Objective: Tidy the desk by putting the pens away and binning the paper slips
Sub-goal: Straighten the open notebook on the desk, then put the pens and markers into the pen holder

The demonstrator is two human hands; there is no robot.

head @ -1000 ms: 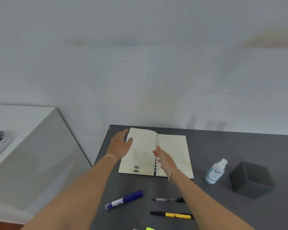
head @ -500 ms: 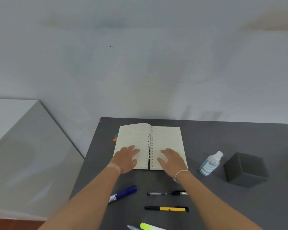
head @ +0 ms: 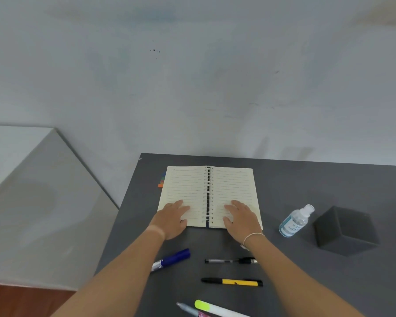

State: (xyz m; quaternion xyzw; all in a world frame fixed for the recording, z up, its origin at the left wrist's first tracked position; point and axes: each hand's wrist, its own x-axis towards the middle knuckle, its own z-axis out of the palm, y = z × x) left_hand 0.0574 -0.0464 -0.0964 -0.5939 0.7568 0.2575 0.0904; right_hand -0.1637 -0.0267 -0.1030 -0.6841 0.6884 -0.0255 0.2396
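An open spiral notebook (head: 209, 186) lies flat on the dark grey desk (head: 306, 282). My left hand (head: 172, 218) rests palm down on its left page, my right hand (head: 240, 217) on its right page; neither holds anything. Near me lie a blue marker (head: 173, 259), a thin black pen (head: 229, 261), a black and yellow pen (head: 232, 281), a yellow-capped highlighter (head: 213, 308) and a pale pen (head: 188, 308). A dark grey cube-shaped holder (head: 345, 229) stands at the right. Coloured slips (head: 161, 180) stick out beside the notebook's left edge.
A small clear spray bottle (head: 295, 221) stands between the notebook and the cube. A white wall rises behind the desk. A pale grey surface (head: 32, 191) lies left of the desk, with reddish floor below it.
The left page has been laid flat. Both hands slid back toward me and now rest on the lower part of the open pages. The camera tilted.
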